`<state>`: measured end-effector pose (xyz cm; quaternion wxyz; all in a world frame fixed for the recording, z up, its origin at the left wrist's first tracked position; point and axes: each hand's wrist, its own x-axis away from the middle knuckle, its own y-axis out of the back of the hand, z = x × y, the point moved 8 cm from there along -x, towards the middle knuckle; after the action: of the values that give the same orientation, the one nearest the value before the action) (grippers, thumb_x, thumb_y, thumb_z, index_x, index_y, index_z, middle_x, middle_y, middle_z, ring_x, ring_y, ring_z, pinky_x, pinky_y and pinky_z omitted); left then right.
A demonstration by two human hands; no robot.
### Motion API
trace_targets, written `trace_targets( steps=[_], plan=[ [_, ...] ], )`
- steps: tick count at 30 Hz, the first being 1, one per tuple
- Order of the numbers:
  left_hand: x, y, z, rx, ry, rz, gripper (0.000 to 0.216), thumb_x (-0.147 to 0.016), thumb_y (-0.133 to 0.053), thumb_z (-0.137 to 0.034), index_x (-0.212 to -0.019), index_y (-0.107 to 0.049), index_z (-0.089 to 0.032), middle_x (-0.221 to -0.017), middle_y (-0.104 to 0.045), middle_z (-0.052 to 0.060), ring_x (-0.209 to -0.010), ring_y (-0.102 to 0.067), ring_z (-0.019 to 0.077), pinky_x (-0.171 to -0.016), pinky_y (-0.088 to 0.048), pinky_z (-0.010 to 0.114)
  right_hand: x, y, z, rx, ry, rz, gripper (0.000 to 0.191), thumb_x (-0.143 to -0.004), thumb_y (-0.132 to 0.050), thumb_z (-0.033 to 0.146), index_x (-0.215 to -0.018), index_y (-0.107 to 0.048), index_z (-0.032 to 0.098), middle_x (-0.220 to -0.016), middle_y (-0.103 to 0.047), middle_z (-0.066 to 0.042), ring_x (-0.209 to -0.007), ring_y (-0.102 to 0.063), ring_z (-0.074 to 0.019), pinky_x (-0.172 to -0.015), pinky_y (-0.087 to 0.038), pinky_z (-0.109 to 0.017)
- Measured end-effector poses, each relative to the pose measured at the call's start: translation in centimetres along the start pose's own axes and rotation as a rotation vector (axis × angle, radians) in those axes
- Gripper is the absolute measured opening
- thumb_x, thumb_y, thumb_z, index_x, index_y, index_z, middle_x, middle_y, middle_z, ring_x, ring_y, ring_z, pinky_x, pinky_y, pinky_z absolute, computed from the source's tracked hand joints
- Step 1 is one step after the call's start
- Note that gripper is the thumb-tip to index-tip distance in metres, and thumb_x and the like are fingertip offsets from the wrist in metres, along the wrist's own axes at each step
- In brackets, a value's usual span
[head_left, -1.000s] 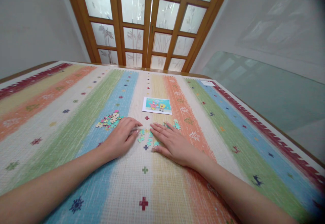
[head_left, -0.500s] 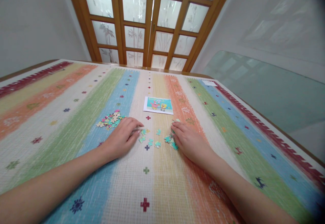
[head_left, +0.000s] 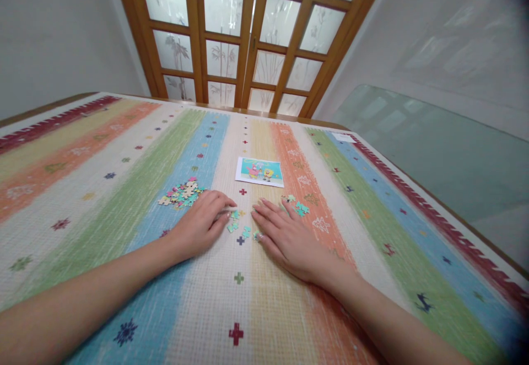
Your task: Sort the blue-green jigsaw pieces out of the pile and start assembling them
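My left hand rests on the cloth, its fingers curled toward the thumb on the pale edge of what looks like a puzzle piece. Just beyond its fingertips lie several loose turquoise jigsaw pieces. Palm down and fingers spread, my right hand lies flat on the yellow and orange stripes. Its fingers cover some of the cloth, and a turquoise piece peeks out by the fingertips. Past its index finger and thumb sits a small group of turquoise pieces.
A heap of mixed puzzle pieces lies left of my left hand. Ahead is a picture card with cartoon figures. The striped tablecloth covers the table, and a white paper lies at the far right.
My right hand has moved left and spread out flat over the middle pieces. The turquoise group now lies farther right and away from me. My left hand has stayed nearly still.
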<state>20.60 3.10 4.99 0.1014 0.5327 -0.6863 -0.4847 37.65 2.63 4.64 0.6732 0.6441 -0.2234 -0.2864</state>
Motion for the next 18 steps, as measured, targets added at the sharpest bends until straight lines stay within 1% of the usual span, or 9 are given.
trace_targets(
  steps=[3, 7, 11, 13, 18],
  plan=[
    [0.0, 0.1, -0.2, -0.005, -0.008, -0.007, 0.018, -0.100, -0.046, -0.021, -0.114, -0.057, -0.020, -0.112, -0.063, 0.008, -0.110, -0.054, 0.0236, -0.098, -0.044, 0.043, -0.9, -0.7, 0.2, 0.036, -0.034, -0.022, 0.057, -0.106, -0.034, 0.050, -0.152, -0.044, 0.017, -0.159, -0.040, -0.011, -0.153, -0.022, -0.0276, -0.126, -0.014, -0.056],
    [0.0, 0.0, -0.2, 0.001, -0.012, -0.001, 0.019, -0.100, -0.045, -0.020, -0.115, -0.056, -0.019, -0.112, -0.062, 0.008, -0.110, -0.053, 0.0235, -0.098, -0.044, 0.043, -1.3, -0.4, -0.7, 0.028, -0.061, -0.068, 0.057, -0.107, -0.031, 0.046, -0.152, -0.042, 0.013, -0.156, -0.044, -0.013, -0.153, -0.024, -0.0265, -0.126, -0.017, -0.054],
    [0.0, 0.0, -0.1, 0.011, -0.006, 0.007, 0.019, -0.100, -0.045, -0.020, -0.115, -0.056, -0.020, -0.113, -0.062, 0.008, -0.110, -0.054, 0.0237, -0.098, -0.044, 0.044, -0.9, 0.3, -1.8, 0.033, -0.068, -0.076, 0.052, -0.107, -0.032, 0.041, -0.151, -0.044, 0.017, -0.159, -0.041, -0.009, -0.152, -0.026, -0.0264, -0.125, -0.018, -0.056],
    [0.0, -0.1, 0.0, 0.008, -0.007, 0.004, 0.020, -0.100, -0.045, -0.020, -0.116, -0.056, -0.020, -0.114, -0.062, 0.008, -0.110, -0.054, 0.0240, -0.099, -0.044, 0.045, -0.8, 0.2, -2.2, 0.045, -0.091, -0.056, 0.051, -0.107, -0.032, 0.043, -0.150, -0.047, 0.019, -0.160, -0.040, -0.007, -0.152, -0.024, -0.0272, -0.125, -0.017, -0.057],
    [0.0, 0.0, 0.0, 0.014, -0.007, -0.016, 0.019, -0.100, -0.045, -0.020, -0.115, -0.057, -0.022, -0.113, -0.062, 0.008, -0.110, -0.055, 0.0239, -0.098, -0.045, 0.044, -1.0, -0.1, -2.6, 0.053, -0.146, -0.048, 0.054, -0.106, -0.032, 0.049, -0.146, -0.053, 0.019, -0.160, -0.039, -0.008, -0.152, -0.024, -0.0289, -0.123, -0.021, -0.058]
  ],
)
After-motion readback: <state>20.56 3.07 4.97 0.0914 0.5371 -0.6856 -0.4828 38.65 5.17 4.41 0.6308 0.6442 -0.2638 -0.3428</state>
